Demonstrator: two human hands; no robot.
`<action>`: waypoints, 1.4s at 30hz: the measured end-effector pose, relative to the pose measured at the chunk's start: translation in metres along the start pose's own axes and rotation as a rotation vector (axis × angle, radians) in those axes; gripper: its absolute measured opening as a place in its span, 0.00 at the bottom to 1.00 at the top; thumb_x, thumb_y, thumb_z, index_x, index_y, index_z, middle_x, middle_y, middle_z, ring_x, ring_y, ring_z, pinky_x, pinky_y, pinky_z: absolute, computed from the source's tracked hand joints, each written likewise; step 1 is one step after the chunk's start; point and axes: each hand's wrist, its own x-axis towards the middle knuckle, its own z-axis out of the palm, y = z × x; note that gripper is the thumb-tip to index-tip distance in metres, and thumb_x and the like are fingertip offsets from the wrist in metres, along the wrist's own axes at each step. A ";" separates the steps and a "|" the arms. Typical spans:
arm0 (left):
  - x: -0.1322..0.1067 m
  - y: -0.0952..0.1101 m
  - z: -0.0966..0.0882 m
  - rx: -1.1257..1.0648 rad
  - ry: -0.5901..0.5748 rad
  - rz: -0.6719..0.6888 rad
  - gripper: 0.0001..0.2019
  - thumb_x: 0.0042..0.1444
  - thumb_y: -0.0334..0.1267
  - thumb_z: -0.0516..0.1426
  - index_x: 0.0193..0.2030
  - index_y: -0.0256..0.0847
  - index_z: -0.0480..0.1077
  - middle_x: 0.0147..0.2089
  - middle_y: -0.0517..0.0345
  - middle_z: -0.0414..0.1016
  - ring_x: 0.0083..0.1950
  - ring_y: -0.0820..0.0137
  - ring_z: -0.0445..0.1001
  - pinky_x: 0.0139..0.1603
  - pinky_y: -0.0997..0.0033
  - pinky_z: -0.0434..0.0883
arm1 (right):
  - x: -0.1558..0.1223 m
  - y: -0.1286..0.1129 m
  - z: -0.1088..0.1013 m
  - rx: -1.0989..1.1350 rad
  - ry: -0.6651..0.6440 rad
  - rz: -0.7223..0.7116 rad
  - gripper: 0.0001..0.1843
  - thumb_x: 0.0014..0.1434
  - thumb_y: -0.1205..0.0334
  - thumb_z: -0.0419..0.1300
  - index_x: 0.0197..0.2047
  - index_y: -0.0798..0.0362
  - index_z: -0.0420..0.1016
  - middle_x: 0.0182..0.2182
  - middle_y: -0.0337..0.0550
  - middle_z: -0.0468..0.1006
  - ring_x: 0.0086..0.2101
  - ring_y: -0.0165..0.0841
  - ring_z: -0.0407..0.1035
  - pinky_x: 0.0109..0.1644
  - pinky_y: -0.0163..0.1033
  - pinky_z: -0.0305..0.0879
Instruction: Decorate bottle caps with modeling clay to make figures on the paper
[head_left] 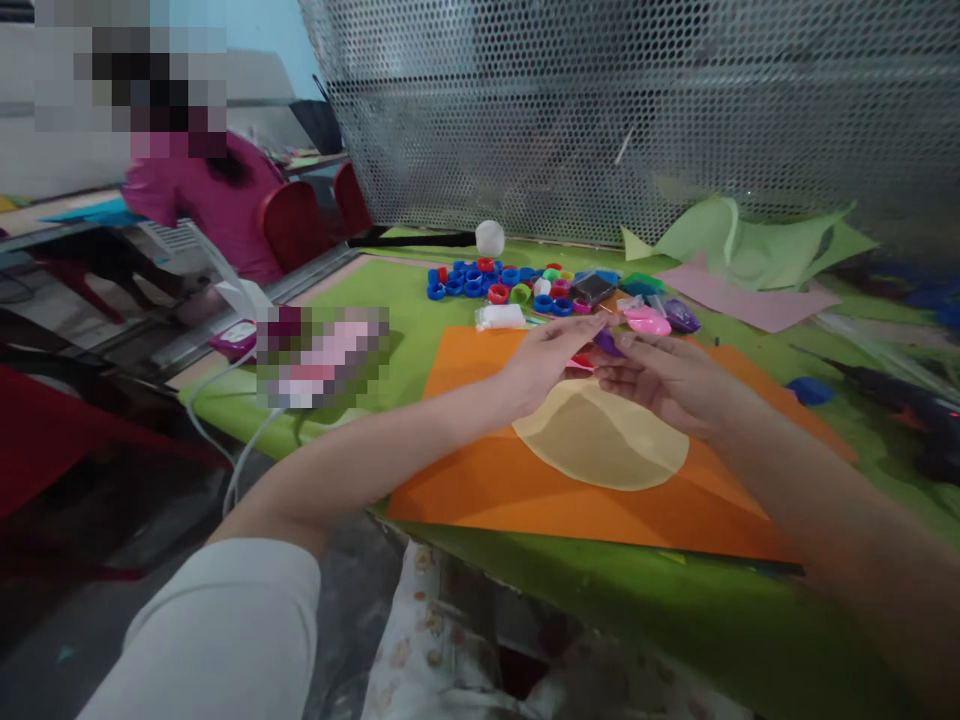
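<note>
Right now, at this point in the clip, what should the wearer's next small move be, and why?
Probably bring the purple piece slightly nearer the body, over the pale yellow disc: the right hand and left hand meet around it near the disc's far edge, and the disc lies on the orange sheet.

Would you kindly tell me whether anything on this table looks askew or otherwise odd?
Mostly at the back right: the pale green sheets look rumpled and curled up, unlike the flatter orange sheet in front. I see no obvious spill or damage.
</note>
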 end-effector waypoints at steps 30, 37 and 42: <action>-0.009 0.013 -0.005 -0.015 0.017 -0.016 0.07 0.52 0.40 0.59 0.36 0.42 0.75 0.37 0.58 0.74 0.40 0.71 0.69 0.36 0.74 0.65 | -0.001 0.003 -0.001 0.078 -0.025 -0.002 0.08 0.52 0.56 0.62 0.28 0.50 0.74 0.24 0.37 0.79 0.27 0.28 0.74 0.37 0.33 0.72; -0.009 0.012 -0.004 -0.004 0.156 -0.184 0.08 0.46 0.40 0.64 0.34 0.41 0.76 0.37 0.58 0.76 0.38 0.72 0.71 0.34 0.75 0.64 | -0.002 -0.004 -0.003 -0.176 0.097 -0.127 0.10 0.48 0.58 0.66 0.31 0.54 0.72 0.24 0.39 0.79 0.28 0.32 0.75 0.36 0.35 0.72; -0.010 0.014 -0.003 0.073 0.227 -0.116 0.07 0.44 0.37 0.65 0.32 0.41 0.76 0.35 0.59 0.77 0.33 0.73 0.72 0.34 0.73 0.65 | -0.005 -0.006 0.004 -0.171 0.106 -0.133 0.10 0.48 0.59 0.66 0.32 0.55 0.72 0.25 0.40 0.79 0.28 0.31 0.75 0.35 0.35 0.72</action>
